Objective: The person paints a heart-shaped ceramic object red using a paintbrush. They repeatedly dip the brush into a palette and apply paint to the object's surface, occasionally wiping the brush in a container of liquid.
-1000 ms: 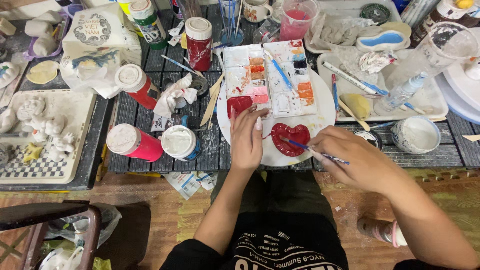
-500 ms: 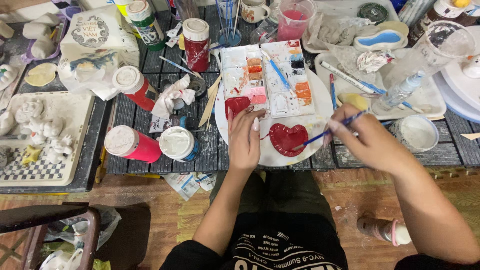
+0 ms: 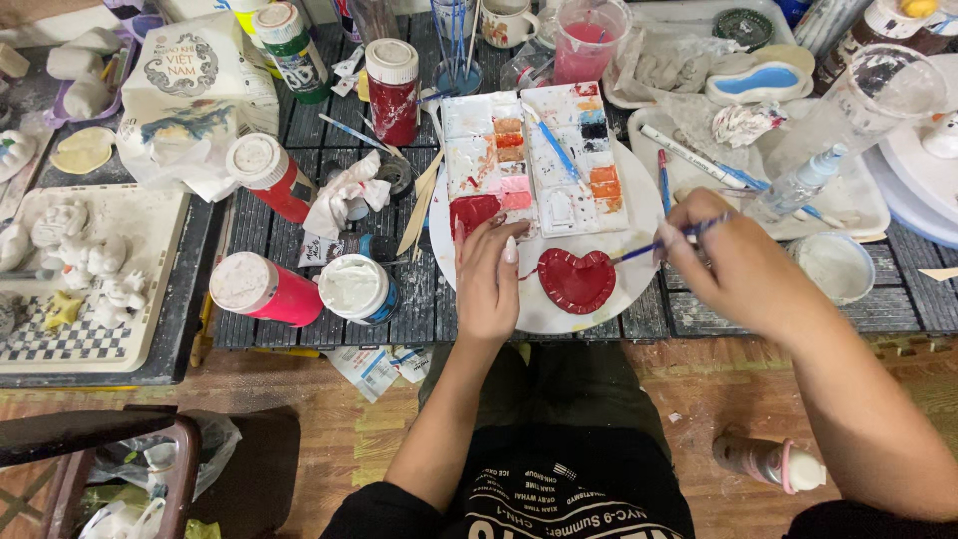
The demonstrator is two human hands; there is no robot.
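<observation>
We see both hands over a round white plate (image 3: 544,309) on the slatted dark surface (image 3: 399,299). Left hand (image 3: 489,274) lies flat, palm down, fingers loosely spread and holding nothing, fingertips on the plate's left part just beside the red heart-shaped dish (image 3: 576,279). Right hand (image 3: 733,265) reaches in from the right, wrist bent, fingers pinched shut around a thin blue paintbrush (image 3: 654,245). The brush's long axis runs nearly level, handle end up-right, tip pointing down-left at the heart's right lobe; tip appears to touch its rim, though it is too fine to be sure. The heart is glossy red, point toward us. A paint palette (image 3: 539,150) sits at the plate's far edge.
</observation>
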